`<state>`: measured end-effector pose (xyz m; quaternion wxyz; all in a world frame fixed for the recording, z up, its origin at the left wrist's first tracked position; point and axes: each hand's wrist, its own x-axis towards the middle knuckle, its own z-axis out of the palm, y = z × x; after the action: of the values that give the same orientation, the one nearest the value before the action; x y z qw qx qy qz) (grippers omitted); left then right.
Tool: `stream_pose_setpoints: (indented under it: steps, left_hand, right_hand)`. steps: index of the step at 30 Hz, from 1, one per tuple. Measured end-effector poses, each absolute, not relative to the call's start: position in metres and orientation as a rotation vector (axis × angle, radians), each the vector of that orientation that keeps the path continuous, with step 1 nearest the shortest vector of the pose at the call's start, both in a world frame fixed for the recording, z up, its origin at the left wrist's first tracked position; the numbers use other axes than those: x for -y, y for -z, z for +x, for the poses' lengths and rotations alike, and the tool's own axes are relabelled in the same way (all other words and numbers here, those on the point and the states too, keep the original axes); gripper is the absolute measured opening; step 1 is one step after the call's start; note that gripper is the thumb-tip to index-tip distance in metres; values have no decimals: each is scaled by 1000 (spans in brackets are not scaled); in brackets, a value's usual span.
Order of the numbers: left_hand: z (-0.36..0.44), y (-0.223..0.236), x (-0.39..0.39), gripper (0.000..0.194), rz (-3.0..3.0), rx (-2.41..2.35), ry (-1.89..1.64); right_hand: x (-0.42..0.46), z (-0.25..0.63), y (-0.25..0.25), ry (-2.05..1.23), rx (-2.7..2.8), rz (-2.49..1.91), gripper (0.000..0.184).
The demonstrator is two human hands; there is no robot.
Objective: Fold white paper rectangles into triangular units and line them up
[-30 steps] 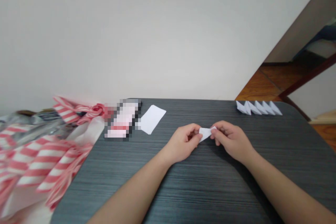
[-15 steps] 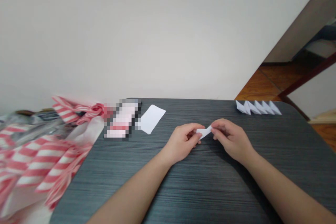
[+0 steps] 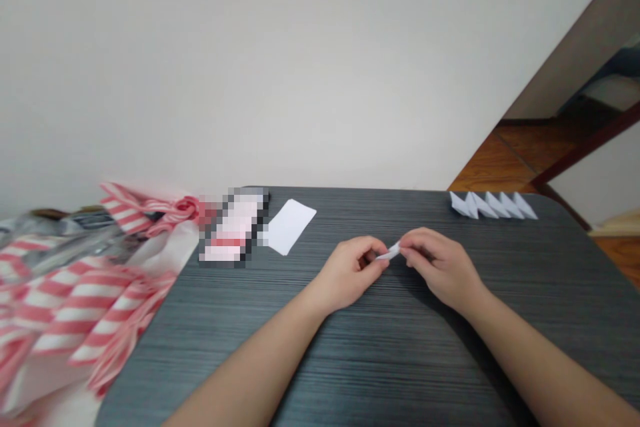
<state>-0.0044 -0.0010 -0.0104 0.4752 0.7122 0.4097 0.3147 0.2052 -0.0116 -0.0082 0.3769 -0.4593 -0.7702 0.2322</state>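
A small folded piece of white paper [image 3: 393,251] is held just above the dark table, between both hands. My left hand [image 3: 353,273] pinches its left end between thumb and fingers. At the other end, my right hand [image 3: 440,263] grips the paper the same way, its fingertips hiding that end. Only a narrow strip of paper shows between the two hands. To the left of my left hand lie flat white paper sheets [image 3: 291,227], though I cannot tell how many. Several folded white paper pieces [image 3: 493,205] stand in a row at the far right.
The dark wood-grain table [image 3: 350,373] stands against a pale wall [image 3: 320,67]. A blurred-out phone-like object [image 3: 235,223] lies at its left edge. Red-and-white striped cloth [image 3: 90,307] is heaped beyond the left side. Wooden flooring [image 3: 520,150] shows at the right.
The paper has turned or been folded narrower, so less of its face shows now. My left fingers have shifted slightly on it; both arms stay almost in place.
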Motion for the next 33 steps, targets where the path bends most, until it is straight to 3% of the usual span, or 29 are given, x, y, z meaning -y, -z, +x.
stream_pose_setpoints:
  steps: [6,13,18,33]
  left_hand:
    - [-6,10,-1,26,1788,-1032,-735]
    - [-4,13,0,23,1746,-1034,-804]
    - [-4,14,0,25,1814,-990,-840]
    - [-4,15,-1,19,1880,-953,-887]
  right_hand:
    - [10,205,9,-577,1984,-1131,11]
    - [9,206,17,-646,1984,-1110,16]
    - [9,204,17,-713,1960,-1130,9]
    - [8,202,14,-602,2008,-1093,12]
